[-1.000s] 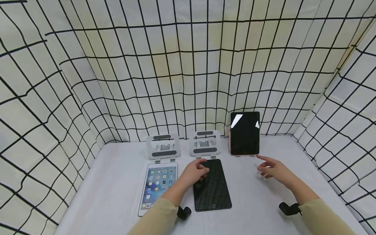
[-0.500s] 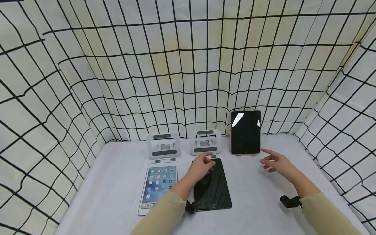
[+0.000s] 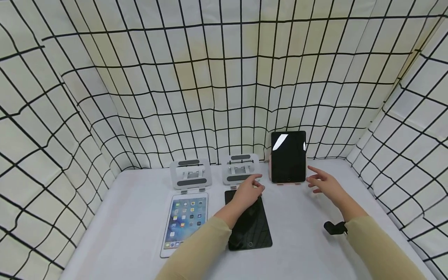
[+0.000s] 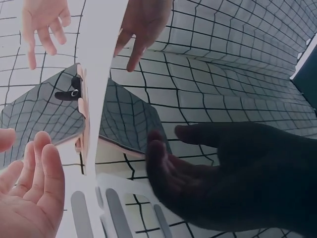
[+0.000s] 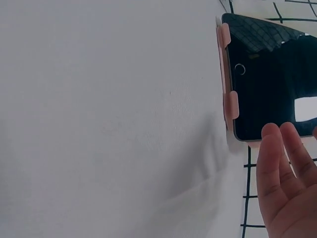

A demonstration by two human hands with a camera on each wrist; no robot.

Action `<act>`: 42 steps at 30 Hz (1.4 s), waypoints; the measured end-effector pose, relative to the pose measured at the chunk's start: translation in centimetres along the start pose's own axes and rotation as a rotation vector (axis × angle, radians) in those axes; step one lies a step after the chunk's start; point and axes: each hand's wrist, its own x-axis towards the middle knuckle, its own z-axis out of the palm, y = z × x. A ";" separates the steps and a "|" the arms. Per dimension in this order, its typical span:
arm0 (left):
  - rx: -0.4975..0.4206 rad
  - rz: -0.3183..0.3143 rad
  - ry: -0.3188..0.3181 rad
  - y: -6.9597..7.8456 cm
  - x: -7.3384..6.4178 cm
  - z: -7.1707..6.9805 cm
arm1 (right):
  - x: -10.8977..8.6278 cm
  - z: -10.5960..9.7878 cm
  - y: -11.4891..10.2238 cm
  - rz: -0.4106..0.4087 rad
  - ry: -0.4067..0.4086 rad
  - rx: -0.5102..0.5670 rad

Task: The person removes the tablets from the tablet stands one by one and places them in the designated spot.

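A black tablet (image 3: 288, 157) leans upright on a pink stand (image 5: 229, 74) at the back right. Beside its right edge is my right hand (image 3: 322, 183), with loosely extended fingers and nothing in its grasp. In the right wrist view, those fingertips overlap the tablet's edge; contact cannot be told. Over the top part of a second black tablet (image 3: 253, 229), which lies flat, hovers my left hand (image 3: 247, 192), empty, its index finger pointing right. The left wrist view is doubled and partly dark, with a loosely open hand (image 4: 34, 186) at lower left.
Two white stands with grey pads, one at left (image 3: 191, 174) and one in the middle (image 3: 229, 163), stand along the back. A white tablet (image 3: 187, 217) showing app icons lies before the left one. Black-gridded fabric walls (image 3: 224, 77) enclose the white table (image 3: 119, 225).
My left hand has moved right and away from me, across the flat tablet's top. The right hand has gone farther forward, up alongside the standing tablet. The tablets and stands keep their places.
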 end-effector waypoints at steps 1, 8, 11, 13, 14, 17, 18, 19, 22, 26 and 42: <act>0.009 -0.005 -0.002 0.2 0.2 0.1 | 0.2 0.0 0.0 -0.002 0.009 0.003; 0.012 -0.017 0.019 1.2 2.3 0.7 | 1.4 -0.2 0.3 -0.015 0.051 0.030; 0.002 -0.018 0.037 1.4 3.3 1.1 | 1.9 -0.3 0.2 -0.023 0.073 0.053; 0.012 -0.009 0.047 1.5 3.9 1.4 | 2.3 -0.4 0.0 -0.023 0.091 0.056; 0.015 -0.001 0.052 1.7 4.2 1.6 | 2.5 -0.5 -0.1 -0.019 0.099 0.053; 0.034 0.008 0.063 2.3 4.8 2.0 | 3.1 -0.5 -0.6 -0.016 0.125 0.039; 0.035 0.005 0.065 2.5 5.0 2.1 | 3.2 -0.5 -0.7 -0.017 0.135 0.032; 0.037 0.001 0.069 2.8 5.2 2.3 | 3.4 -0.4 -0.8 -0.020 0.144 0.030; 0.025 -0.006 0.074 3.3 5.8 2.6 | 3.8 -0.1 -1.2 -0.034 0.167 0.018; 0.002 0.011 0.078 3.6 6.7 2.7 | 4.5 0.3 -1.3 -0.027 0.186 -0.002; -0.075 -0.035 0.076 4.6 8.4 3.4 | 6.0 0.5 -1.2 -0.044 0.176 -0.017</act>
